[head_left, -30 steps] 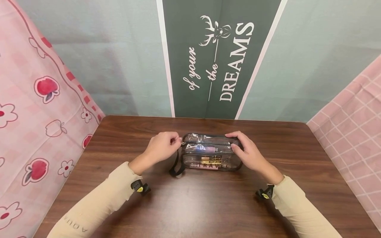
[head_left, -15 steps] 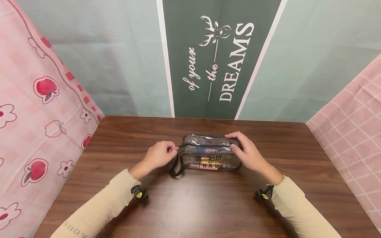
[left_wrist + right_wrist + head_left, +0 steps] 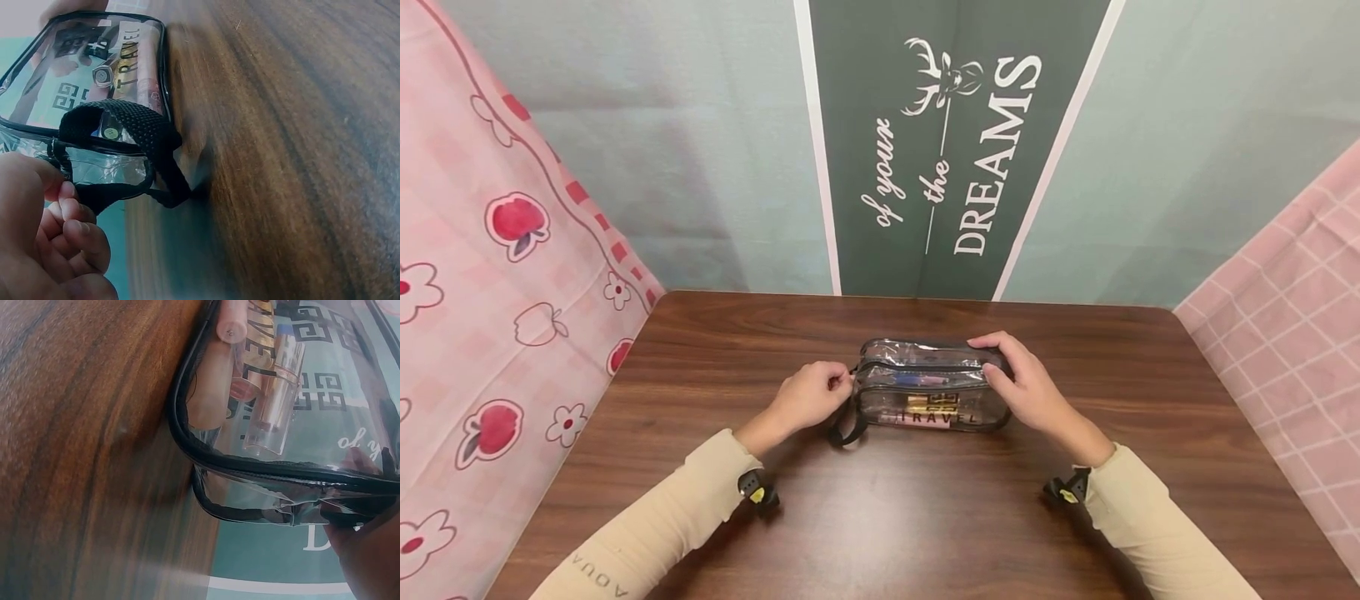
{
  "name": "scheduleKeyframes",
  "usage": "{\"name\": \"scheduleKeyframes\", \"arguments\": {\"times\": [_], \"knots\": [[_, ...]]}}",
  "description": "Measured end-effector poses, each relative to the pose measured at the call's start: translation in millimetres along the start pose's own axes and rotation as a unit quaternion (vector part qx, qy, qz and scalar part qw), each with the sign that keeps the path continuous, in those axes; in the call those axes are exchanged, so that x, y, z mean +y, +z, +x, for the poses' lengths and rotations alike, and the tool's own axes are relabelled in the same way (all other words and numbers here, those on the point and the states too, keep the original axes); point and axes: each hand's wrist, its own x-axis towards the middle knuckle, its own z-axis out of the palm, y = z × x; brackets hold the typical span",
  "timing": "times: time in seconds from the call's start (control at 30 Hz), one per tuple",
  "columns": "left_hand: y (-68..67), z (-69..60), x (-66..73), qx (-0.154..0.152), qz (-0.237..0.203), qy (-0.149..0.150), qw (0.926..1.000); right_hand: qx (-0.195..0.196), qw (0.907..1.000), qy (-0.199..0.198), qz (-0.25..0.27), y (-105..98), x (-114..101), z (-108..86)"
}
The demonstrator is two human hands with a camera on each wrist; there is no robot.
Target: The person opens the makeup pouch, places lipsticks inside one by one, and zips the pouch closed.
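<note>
A clear travel pouch [image 3: 880, 402] with black piping and TRAVEL lettering stands on the table. At its left end, my left hand [image 3: 808, 395] pinches by the zipper end with thumb and curled forefinger; the small zipper pull is mostly hidden by the fingertips. A black woven strap [image 3: 134, 119] loops out beside that hand. My right hand [image 3: 1028, 385] grips the pouch's right end, thumb on top and fingers over the far side. Inside lie cosmetics, among them a clear-capped lipstick tube [image 3: 275, 394] and a pink tube [image 3: 232, 322].
The brown wooden table [image 3: 880, 517] extends around the pouch. A green and grey cloth [image 3: 715, 167] with printed lettering hangs behind it. Pink patterned cloths flank the left [image 3: 520, 350] and right [image 3: 1292, 350] sides.
My left hand has moved from the pouch's top left corner slightly toward me and left, then a little back right. The pouch's left end shifted slightly with it. The right hand stays put.
</note>
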Motion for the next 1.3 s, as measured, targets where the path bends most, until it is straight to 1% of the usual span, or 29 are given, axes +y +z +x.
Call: {"name": "scheduleKeyframes", "arguments": {"times": [0.23, 0.4, 0.47, 0.57, 0.67, 0.73, 0.8, 0.9, 0.97, 1.13, 1.3], "knots": [[0.6, -0.4, -0.7, -0.001, 0.002, -0.001, 1.0000, 0.005, 1.0000, -0.005, 0.007, 1, 1, -0.8], [-2.6, -1.0, -0.3, -0.010, 0.001, -0.002, 1.0000, 0.009, 0.9998, -0.013, 0.011, 2, 2, -0.4], [-3.9, -1.2, -0.6, -0.008, -0.003, 0.002, 1.0000, 0.011, 0.9997, -0.017, 0.016, 2, 2, -0.6], [-5.9, -1.4, -1.4, 0.003, -0.022, 0.019, 0.9996, 0.018, 0.9991, -0.023, 0.030, 3, 1, -0.9], [-7.3, -1.4, -2.5, 0.007, -0.052, 0.050, 0.9974, 0.026, 0.9983, -0.030, 0.043, 3, 1, -0.7], [-7.7, -1.4, -2.9, -0.002, -0.068, 0.074, 0.9950, 0.031, 0.9978, -0.033, 0.048, 4, 0, 0.0], [-7.4, -1.3, -3.1, -0.020, -0.079, 0.093, 0.9923, 0.033, 0.9976, -0.036, 0.050, 5, 0, 1.0], [-6.5, -1.3, -2.6, -0.040, -0.083, 0.110, 0.9896, 0.032, 0.9976, -0.040, 0.046, 6, 1, 2.5], [-6.7, -1.6, -2.2, -0.048, -0.085, 0.111, 0.9891, 0.031, 0.9977, -0.042, 0.045, 6, 1, 3.4], [-10.1, -1.7, -1.3, -0.047, -0.086, 0.113, 0.9888, 0.024, 0.9971, -0.047, 0.054, 6, 0, 5.4], [-14.4, -0.5, -1.7, -0.049, -0.075, 0.115, 0.9893, 0.017, 0.9963, -0.055, 0.063, 6, 0, 6.9]]}}
